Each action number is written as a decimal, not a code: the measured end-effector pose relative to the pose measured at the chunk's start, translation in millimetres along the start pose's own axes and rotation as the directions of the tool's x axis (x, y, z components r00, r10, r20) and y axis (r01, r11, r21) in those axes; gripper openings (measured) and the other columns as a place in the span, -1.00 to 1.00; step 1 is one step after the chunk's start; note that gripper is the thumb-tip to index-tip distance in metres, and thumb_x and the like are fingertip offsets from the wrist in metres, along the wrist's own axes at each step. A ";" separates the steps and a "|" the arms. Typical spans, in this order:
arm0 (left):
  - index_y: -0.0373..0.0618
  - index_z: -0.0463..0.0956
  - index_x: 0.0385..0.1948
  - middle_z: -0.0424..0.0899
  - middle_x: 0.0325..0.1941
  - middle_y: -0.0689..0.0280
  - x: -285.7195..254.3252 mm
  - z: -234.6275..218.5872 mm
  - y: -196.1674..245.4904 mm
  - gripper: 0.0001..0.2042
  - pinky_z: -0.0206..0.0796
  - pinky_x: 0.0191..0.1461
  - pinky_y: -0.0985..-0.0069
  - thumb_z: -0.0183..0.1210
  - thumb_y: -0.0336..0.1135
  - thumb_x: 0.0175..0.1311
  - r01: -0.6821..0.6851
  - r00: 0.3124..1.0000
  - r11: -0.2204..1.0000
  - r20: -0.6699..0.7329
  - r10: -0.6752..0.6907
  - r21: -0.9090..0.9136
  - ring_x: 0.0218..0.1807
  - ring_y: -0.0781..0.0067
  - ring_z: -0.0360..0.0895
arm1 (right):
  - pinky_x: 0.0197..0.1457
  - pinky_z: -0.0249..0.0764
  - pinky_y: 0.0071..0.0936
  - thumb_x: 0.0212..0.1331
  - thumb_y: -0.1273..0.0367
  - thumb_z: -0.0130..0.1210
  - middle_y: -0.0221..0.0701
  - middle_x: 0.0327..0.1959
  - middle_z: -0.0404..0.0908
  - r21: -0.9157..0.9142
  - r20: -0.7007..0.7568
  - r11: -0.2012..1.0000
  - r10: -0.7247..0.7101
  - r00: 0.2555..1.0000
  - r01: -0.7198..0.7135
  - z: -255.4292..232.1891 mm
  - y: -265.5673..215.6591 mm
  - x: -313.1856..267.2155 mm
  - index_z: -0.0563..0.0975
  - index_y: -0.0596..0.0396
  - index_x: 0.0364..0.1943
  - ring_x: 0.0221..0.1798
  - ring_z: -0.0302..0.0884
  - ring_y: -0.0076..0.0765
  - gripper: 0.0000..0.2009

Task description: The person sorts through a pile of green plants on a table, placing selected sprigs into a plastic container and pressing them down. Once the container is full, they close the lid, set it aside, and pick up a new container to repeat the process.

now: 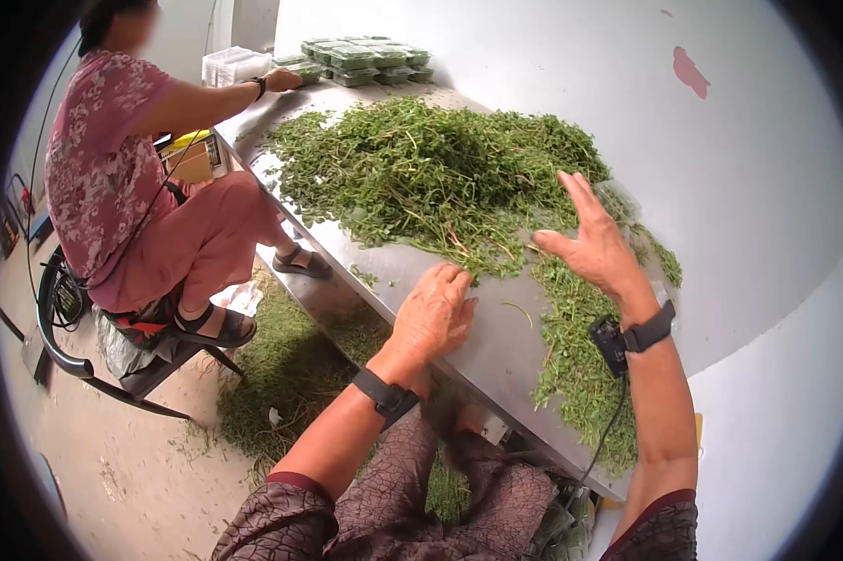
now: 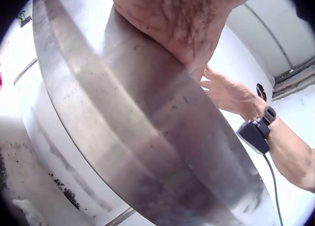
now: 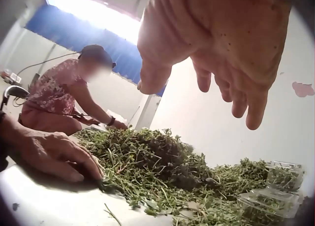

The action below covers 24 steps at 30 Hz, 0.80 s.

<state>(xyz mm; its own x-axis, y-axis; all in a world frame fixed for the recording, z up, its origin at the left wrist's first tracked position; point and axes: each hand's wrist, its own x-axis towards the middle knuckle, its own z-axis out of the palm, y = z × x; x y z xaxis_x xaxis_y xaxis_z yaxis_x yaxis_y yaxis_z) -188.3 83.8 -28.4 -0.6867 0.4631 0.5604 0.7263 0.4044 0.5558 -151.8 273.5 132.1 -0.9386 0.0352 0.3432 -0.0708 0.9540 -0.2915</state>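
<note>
Loose leafy green stems form a large heap [image 1: 421, 159] on the metal table [image 1: 496, 360]. My left hand [image 1: 431, 313] is low over the tabletop by the heap's near edge, palm down with fingers loosely bent. In the right wrist view, its fingertips are right at the edge of the greens [image 3: 147, 167]. Raised above the right part of the heap, my right hand [image 1: 597, 243] has its fingers extended and thumb apart, with nothing in it. Under it, a thinner strip of greens [image 1: 580, 374] runs toward the table's near edge. A clear plastic box [image 3: 285, 176] with greens stands beyond.
At the far end, several filled clear boxes [image 1: 365, 58] are stacked beside more clear containers [image 1: 235, 65]. Another person [image 1: 113, 168] sits at the table's left side, one hand at the boxes. Cut greens [image 1: 281, 365] cover the floor below. A white wall borders the right side.
</note>
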 end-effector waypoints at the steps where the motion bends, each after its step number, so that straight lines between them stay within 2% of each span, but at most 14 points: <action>1: -0.28 0.48 -0.11 0.53 0.00 0.06 -0.1 0.9 -1.6 -0.69 0.29 0.21 0.27 0.17 -0.38 0.10 -0.018 1.000 1.000 -0.005 0.018 -0.004 0.14 0.03 0.41 | 0.46 0.08 -0.10 -0.07 0.01 0.32 0.04 0.48 -0.10 -0.028 0.037 0.999 -0.018 0.999 0.019 9.1 -9.0 12.9 0.10 0.00 0.41 0.50 -0.06 0.11 -0.05; 3: -0.29 0.47 -0.11 0.52 0.01 0.06 -0.4 3.8 -3.9 -0.69 0.29 0.21 0.27 0.17 -0.40 0.08 -0.033 0.999 0.999 -0.015 0.033 -0.011 0.14 0.03 0.41 | 0.48 0.07 -0.10 -0.11 -0.03 0.34 0.04 0.49 -0.15 -0.048 0.076 0.998 -0.044 0.996 0.048 29.2 -21.4 37.6 0.07 -0.06 0.43 0.51 -0.08 0.11 -0.01; 5: -0.29 0.47 -0.11 0.52 0.01 0.06 0.0 1.0 -2.1 -0.69 0.29 0.21 0.27 0.17 -0.41 0.07 -0.021 1.000 1.000 -0.001 0.021 -0.011 0.14 0.03 0.41 | 0.48 0.05 -0.03 -0.19 -0.08 0.36 0.01 0.50 -0.19 -0.120 0.079 0.968 -0.211 0.974 0.220 53.0 -28.8 62.1 0.05 -0.16 0.44 0.51 -0.11 0.14 0.05; 6: -0.29 0.47 -0.11 0.52 0.01 0.07 0.2 -0.1 -1.4 -0.69 0.29 0.22 0.28 0.17 -0.42 0.07 -0.014 1.000 1.000 0.018 0.015 -0.022 0.14 0.02 0.41 | 0.48 0.05 -0.03 -0.19 -0.08 0.36 0.01 0.50 -0.19 -0.111 0.077 0.967 -0.220 0.972 0.228 63.4 -35.7 73.1 0.05 -0.16 0.44 0.51 -0.11 0.14 0.05; 9: -0.28 0.46 -0.10 0.51 0.00 0.07 0.8 -0.8 -0.7 -0.68 0.29 0.23 0.29 0.18 -0.44 0.05 -0.016 1.000 1.000 0.016 0.016 -0.023 0.15 0.03 0.41 | 0.42 0.06 0.18 -0.25 -0.12 0.37 0.00 0.50 -0.15 -0.153 0.135 0.935 -0.300 0.945 0.319 92.9 -52.3 103.4 0.06 -0.21 0.44 0.48 -0.10 0.29 0.07; 10: -0.28 0.46 -0.10 0.51 0.01 0.07 0.6 -2.5 0.6 -0.67 0.29 0.24 0.29 0.18 -0.45 0.05 -0.016 1.000 0.999 0.024 0.017 -0.039 0.16 0.03 0.40 | 0.39 0.07 0.25 -0.27 -0.14 0.39 -0.01 0.50 -0.17 -0.191 0.153 0.927 -0.298 0.942 0.324 102.3 -56.4 110.4 0.07 -0.26 0.44 0.47 -0.08 0.31 0.08; 12: -0.27 0.45 -0.09 0.51 0.02 0.07 1.1 -5.4 1.7 -0.67 0.28 0.25 0.29 0.19 -0.45 0.05 -0.004 0.999 1.000 0.034 0.005 -0.025 0.17 0.03 0.40 | 0.45 0.06 0.10 -0.27 -0.17 0.36 0.02 0.51 -0.23 -0.216 0.261 0.932 -0.233 0.937 0.292 115.0 -64.6 121.9 0.06 -0.29 0.44 0.48 -0.11 0.32 0.08; 14: -0.27 0.45 -0.07 0.50 0.04 0.07 1.2 -4.8 1.4 -0.66 0.28 0.25 0.29 0.19 -0.45 0.06 -0.002 0.999 0.999 0.032 0.003 -0.050 0.19 0.04 0.39 | 0.41 0.12 0.14 -0.25 -0.15 0.37 0.03 0.50 -0.25 -0.200 0.282 0.936 -0.227 0.932 0.288 129.0 -62.2 129.9 0.06 -0.31 0.43 0.47 -0.09 0.34 0.06; 16: -0.26 0.45 -0.06 0.50 0.06 0.07 1.4 -4.8 0.4 -0.66 0.28 0.26 0.29 0.19 -0.44 0.08 -0.001 0.999 0.999 0.042 0.003 -0.034 0.20 0.05 0.38 | 0.37 0.19 0.14 -0.24 -0.12 0.38 0.05 0.50 -0.24 -0.226 0.359 0.949 -0.128 0.925 0.219 143.5 -54.8 137.2 0.06 -0.31 0.43 0.44 -0.02 0.37 0.05; 18: -0.25 0.45 -0.06 0.49 0.07 0.07 3.2 -5.9 -0.9 -0.66 0.27 0.26 0.30 0.19 -0.43 0.09 -0.003 0.998 1.000 0.067 0.004 -0.015 0.20 0.05 0.38 | 0.33 0.30 -0.01 -0.15 0.04 0.36 0.08 0.47 -0.13 -0.145 0.332 0.971 -0.135 0.934 0.192 153.6 -45.7 137.4 0.09 -0.29 0.40 0.25 0.29 0.40 -0.05; 20: -0.25 0.46 -0.06 0.50 0.07 0.07 3.7 -7.8 -2.6 -0.66 0.28 0.25 0.29 0.20 -0.42 0.09 -0.006 0.997 1.000 0.077 0.007 -0.009 0.20 0.04 0.39 | 0.23 0.42 -0.10 -0.09 0.23 0.26 0.10 0.38 0.07 -0.169 0.276 0.963 -0.157 0.948 0.209 157.1 -39.2 144.0 0.27 -0.17 0.30 0.13 0.43 0.31 -0.27; 21: -0.25 0.46 -0.06 0.50 0.07 0.07 2.9 -6.5 -4.7 -0.66 0.29 0.25 0.28 0.19 -0.43 0.09 0.000 0.997 1.000 0.076 0.002 -0.019 0.19 0.04 0.39 | 0.23 0.42 -0.10 -0.09 0.23 0.26 0.10 0.38 0.07 -0.167 0.278 0.965 -0.151 0.949 0.203 160.5 -36.1 143.0 0.27 -0.17 0.30 0.13 0.43 0.31 -0.27; 23: -0.25 0.46 -0.06 0.51 0.06 0.08 4.2 -4.6 -3.9 -0.67 0.29 0.24 0.28 0.19 -0.43 0.09 -0.001 0.997 1.000 0.074 0.003 -0.030 0.18 0.03 0.40 | 0.04 0.55 -0.12 -0.11 0.55 0.11 0.07 0.02 0.46 -0.156 0.137 0.961 -0.208 0.968 0.229 164.0 -32.7 141.8 0.51 0.07 -0.06 -0.08 0.57 0.18 -0.60; 24: -0.25 0.47 -0.07 0.51 0.06 0.08 4.6 -5.1 -3.4 -0.67 0.30 0.23 0.28 0.18 -0.44 0.09 0.014 0.998 0.998 0.068 -0.010 -0.055 0.18 0.03 0.41 | 0.04 0.55 -0.12 -0.11 0.55 0.11 0.07 0.02 0.46 -0.157 0.135 0.961 -0.208 0.969 0.228 160.0 -32.3 141.0 0.51 0.07 -0.06 -0.08 0.57 0.18 -0.60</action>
<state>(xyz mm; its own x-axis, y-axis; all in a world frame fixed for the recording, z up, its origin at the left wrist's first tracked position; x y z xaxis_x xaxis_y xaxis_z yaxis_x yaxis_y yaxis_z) -194.1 80.6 -24.6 -0.6905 0.5114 0.5115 0.7137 0.3672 0.5964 -335.9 200.0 47.1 -0.9404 -0.2044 0.2720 -0.2290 0.9714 -0.0620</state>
